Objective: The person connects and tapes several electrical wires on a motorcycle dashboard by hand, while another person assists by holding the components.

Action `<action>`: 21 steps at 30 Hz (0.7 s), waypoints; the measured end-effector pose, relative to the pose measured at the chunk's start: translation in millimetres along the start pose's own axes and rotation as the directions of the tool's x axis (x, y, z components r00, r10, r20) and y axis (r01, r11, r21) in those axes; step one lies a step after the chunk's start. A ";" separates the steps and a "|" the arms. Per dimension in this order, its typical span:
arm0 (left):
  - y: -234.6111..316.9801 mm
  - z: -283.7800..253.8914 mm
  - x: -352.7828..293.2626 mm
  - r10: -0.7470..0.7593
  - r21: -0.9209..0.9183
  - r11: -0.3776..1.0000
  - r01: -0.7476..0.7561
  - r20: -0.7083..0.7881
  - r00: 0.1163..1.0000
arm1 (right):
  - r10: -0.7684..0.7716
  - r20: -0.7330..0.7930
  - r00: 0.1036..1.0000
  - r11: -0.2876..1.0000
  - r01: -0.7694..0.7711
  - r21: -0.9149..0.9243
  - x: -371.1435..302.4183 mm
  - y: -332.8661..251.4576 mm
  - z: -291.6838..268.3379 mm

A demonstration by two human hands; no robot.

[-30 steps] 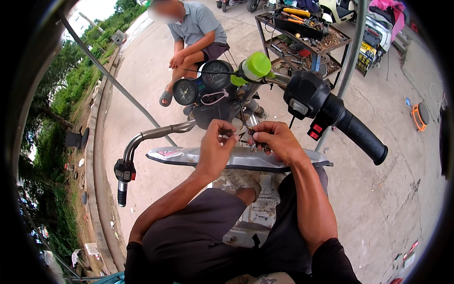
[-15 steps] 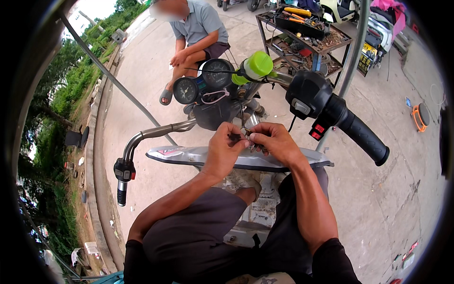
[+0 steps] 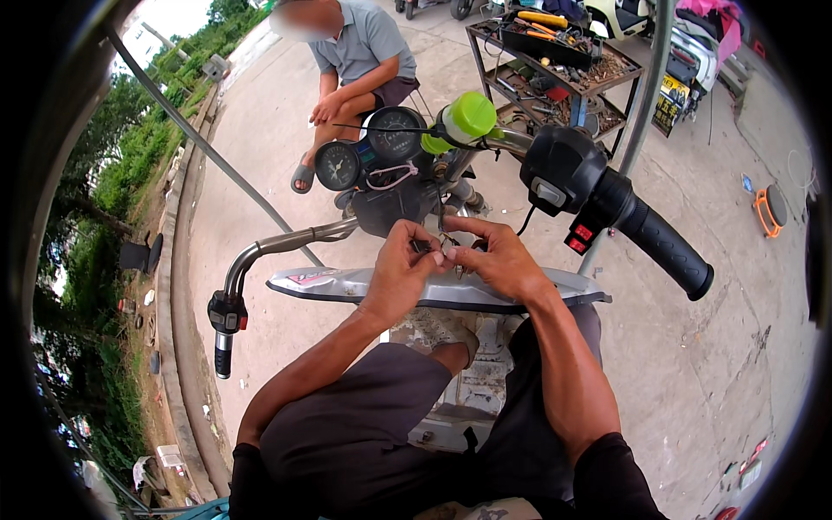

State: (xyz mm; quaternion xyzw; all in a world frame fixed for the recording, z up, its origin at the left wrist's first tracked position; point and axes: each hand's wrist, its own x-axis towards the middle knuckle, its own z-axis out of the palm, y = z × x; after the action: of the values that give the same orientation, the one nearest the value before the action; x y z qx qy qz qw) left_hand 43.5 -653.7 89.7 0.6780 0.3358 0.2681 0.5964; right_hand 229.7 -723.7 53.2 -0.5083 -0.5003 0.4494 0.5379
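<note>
My left hand [image 3: 406, 260] and my right hand [image 3: 496, 258] meet fingertip to fingertip over the silver leg shield [image 3: 338, 286] of a three-wheeler or motorbike. Both pinch small, thin metallic bits between thumb and fingers, partly brassy. The fingers cover most of them, so their kind cannot be made out. A dark cable [image 3: 441, 208] comes down from the steering column to just above the fingertips. Beyond the hands are two round gauges, a speedometer [image 3: 397, 133] and a smaller dial [image 3: 338, 165]. A loop of pale cord [image 3: 394, 176] hangs on the dark housing below them.
Handlebars reach both ways, with a black right grip [image 3: 667, 247] and a left grip [image 3: 224, 355]. A green-capped container [image 3: 471, 117] is fixed to the bar. Ahead, a person [image 3: 368, 61] sits beside a tool cart [image 3: 563, 65]. An orange-rimmed round object [image 3: 770, 212] stands right.
My right index finger has straightened and moved up and left, away from the pinch. My left hand has shifted slightly left. The thumbs stay close together at the small metallic bits.
</note>
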 end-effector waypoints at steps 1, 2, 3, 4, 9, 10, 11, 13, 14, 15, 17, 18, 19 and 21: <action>-0.2 -0.6 -0.1 0.000 0.000 1.000 0.000 0.000 1.000 | 0.025 0.009 1.000 0.998 -0.025 0.059 0.3 -1.4 2.5; -0.3 -1.2 -0.2 -0.003 -0.018 1.000 0.004 0.018 1.000 | 0.049 0.019 0.999 0.992 -0.051 0.118 0.2 -2.6 3.7; -0.2 -1.7 -0.4 -0.006 -0.037 0.999 0.008 0.036 0.999 | 0.048 0.018 0.999 0.992 -0.050 0.118 -0.2 -5.0 3.0; 0.1 -2.2 -0.4 -0.006 -0.037 0.999 0.008 0.036 0.999 | 0.050 0.027 0.998 0.993 -0.052 0.104 -0.5 -8.8 2.0; 5.8 -2.6 -1.2 -0.048 -0.086 0.995 0.054 0.063 0.997 | 0.057 0.036 0.998 0.997 -0.059 0.049 -3.1 -16.6 -0.6; 7.9 -2.1 -1.2 -0.047 -0.086 0.995 0.053 0.063 0.997 | 0.059 0.018 0.998 0.996 -0.060 0.060 -3.4 -15.1 -0.2; 9.9 -1.7 -1.5 -0.077 -0.093 0.992 0.082 0.052 0.996 | 0.061 0.000 0.998 0.996 -0.061 0.071 -3.6 -13.2 0.4; 9.9 -2.6 -1.3 -0.106 -0.099 0.989 0.110 0.041 0.993 | 0.020 -0.023 1.000 0.996 -0.018 0.086 -3.0 -8.6 3.8; 7.3 -4.5 -1.0 -0.104 -0.116 0.987 0.109 0.052 0.993 | -0.019 -0.046 0.999 0.995 0.024 0.101 -2.3 -6.4 5.4; 6.1 -5.5 -1.0 -0.102 -0.133 0.985 0.109 0.063 0.993 | -0.020 -0.047 0.999 0.995 0.025 0.100 -1.1 -3.6 6.7; 9.5 -3.6 -1.7 -0.107 -0.119 0.986 0.114 0.064 0.992 | -0.034 -0.012 0.999 0.993 0.035 0.110 0.8 -0.6 7.7; 10.8 -2.6 -1.9 -0.113 -0.106 0.987 0.119 0.064 0.992 | -0.035 -0.013 0.999 0.993 0.036 0.109 0.8 -0.7 5.9; 10.3 -2.4 -2.1 -0.112 -0.105 0.987 0.118 0.064 0.992 | -0.013 -0.028 1.000 0.999 0.014 0.049 1.1 -1.8 4.4; 9.3 -2.0 -2.0 -0.120 -0.077 0.990 0.121 0.020 0.993 | 0.007 -0.044 0.999 1.000 -0.008 -0.010 1.6 -1.8 4.2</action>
State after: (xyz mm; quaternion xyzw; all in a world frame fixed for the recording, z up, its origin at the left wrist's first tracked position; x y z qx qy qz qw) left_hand 42.0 -654.6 99.2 0.6348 0.3607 0.2394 0.6400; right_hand 225.6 -721.8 55.1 -0.5229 -0.4886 0.4375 0.5445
